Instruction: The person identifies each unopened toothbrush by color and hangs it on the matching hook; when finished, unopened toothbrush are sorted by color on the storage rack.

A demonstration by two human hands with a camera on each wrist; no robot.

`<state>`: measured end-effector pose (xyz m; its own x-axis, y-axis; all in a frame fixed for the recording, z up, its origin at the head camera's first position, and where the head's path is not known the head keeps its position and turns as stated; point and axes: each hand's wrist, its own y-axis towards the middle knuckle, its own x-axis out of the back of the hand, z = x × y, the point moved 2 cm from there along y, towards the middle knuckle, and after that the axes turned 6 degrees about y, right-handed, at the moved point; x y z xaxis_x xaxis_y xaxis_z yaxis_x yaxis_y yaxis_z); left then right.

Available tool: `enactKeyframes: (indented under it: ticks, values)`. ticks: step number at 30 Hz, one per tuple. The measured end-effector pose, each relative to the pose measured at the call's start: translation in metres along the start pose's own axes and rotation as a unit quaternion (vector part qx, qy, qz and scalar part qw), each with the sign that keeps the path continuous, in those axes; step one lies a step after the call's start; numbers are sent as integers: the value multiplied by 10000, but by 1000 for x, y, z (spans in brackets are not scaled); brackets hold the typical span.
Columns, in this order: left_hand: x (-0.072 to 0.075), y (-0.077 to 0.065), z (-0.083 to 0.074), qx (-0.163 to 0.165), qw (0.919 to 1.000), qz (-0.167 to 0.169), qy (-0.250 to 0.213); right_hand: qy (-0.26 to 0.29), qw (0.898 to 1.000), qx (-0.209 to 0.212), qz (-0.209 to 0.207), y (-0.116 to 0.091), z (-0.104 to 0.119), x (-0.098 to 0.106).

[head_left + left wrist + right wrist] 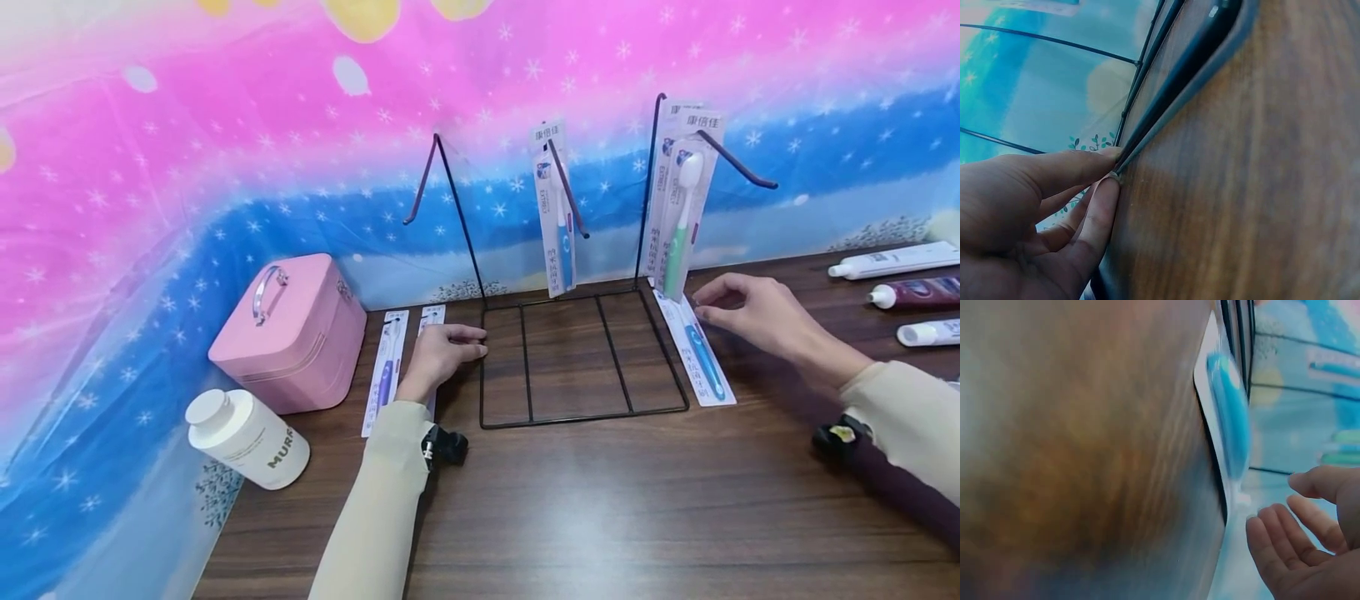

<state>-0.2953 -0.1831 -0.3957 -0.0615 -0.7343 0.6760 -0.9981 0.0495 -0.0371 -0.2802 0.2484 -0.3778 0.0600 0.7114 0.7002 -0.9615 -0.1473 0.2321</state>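
A black wire display rack (585,418) stands on the table against the backdrop, its hooks pointing forward. My left hand (442,358) pinches the left side of its base between thumb and fingers; the left wrist view shows the fingertips right at the wire (1166,94). On the rack's hooks hang a blue packaged toothbrush (564,250) in the middle and green packaged toothbrushes (677,258) at the right. Another blue packaged toothbrush (701,358) lies by the rack's right base edge. Just right of it, my right hand (757,312) holds nothing, fingers loosely bent and apart.
Left of the rack lie a purple packaged toothbrush (386,379) and a second pack (432,317), partly behind my left hand. A pink case (292,333) and a white bottle (255,442) stand farther left. Several toothpaste tubes (900,260) lie at the far right.
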Motion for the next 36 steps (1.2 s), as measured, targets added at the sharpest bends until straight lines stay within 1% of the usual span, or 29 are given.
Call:
enactKeyframes:
  ticks: [3,7,10,14,17,22,29,34,36]
  values:
    - [0,0,-1,-17,10000,-15,18,-6,9996,-232,179,12,-6,-2]
    - [-1,-1,0,4,10000,6,13,92,9967,-598,546,24,-13,-8]
    - [-2,-2,1,35,10000,33,-40,115,9949,-748,662,32,-15,-12]
    - [-2,-3,2,65,9999,38,-95,170,9942,-825,668,44,-16,-14]
    - [-1,-3,1,29,10000,27,-88,240,9929,-931,704,52,-17,-15]
    - [0,-2,0,-14,10000,52,-39,290,9899,-1125,816,60,-19,-18]
    - [-1,-2,-1,-53,10000,37,1,246,9894,-1206,772,63,-20,-20]
    - [0,-3,-1,-40,10000,-5,7,323,9904,-1176,658,61,-20,-18]
    - [0,-3,0,-15,10000,12,-14,393,9895,-1236,638,60,-20,-18]
